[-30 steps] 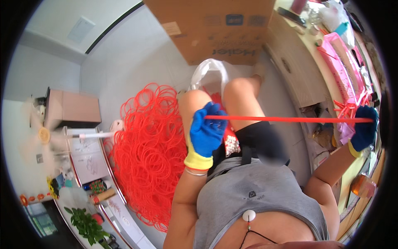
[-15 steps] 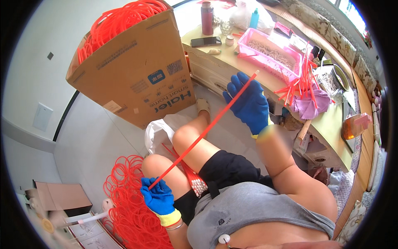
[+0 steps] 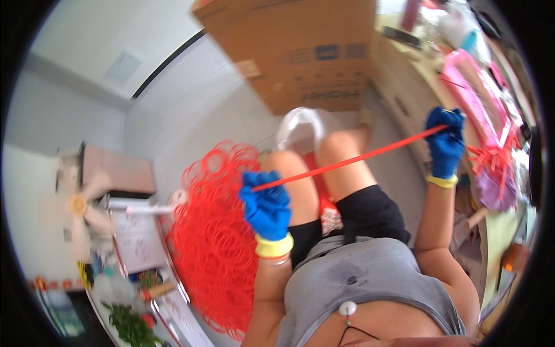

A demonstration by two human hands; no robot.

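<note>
A straight red plastic tube [image 3: 354, 159] runs across above my thighs, its right end higher in the view. My left hand [image 3: 267, 208], in a blue glove with a yellow cuff, is closed round one end. At the other end my right hand [image 3: 445, 144], gloved the same way, has its fingers wrapped round the tube. Between my thighs lies a bundle of red tubes [image 3: 325, 188] with pale tips at the near end. To the left, beside my left hand, spreads a big heap of looped red tubing [image 3: 211, 254]. The picture is somewhat blurred.
A cardboard box [image 3: 300, 52] stands ahead, behind a white plastic bag [image 3: 300, 121]. On the right, a table [image 3: 497, 237] carries a pink tray [image 3: 459, 66], red strips and a purple cloth [image 3: 496, 188]. A fan [image 3: 78, 203] and a cluttered surface with a green plant [image 3: 130, 324] are at left.
The view has swung left. My right hand, fingers spread against the tube before, is now closed on it. The tube lies flatter across, and more of the red heap shows.
</note>
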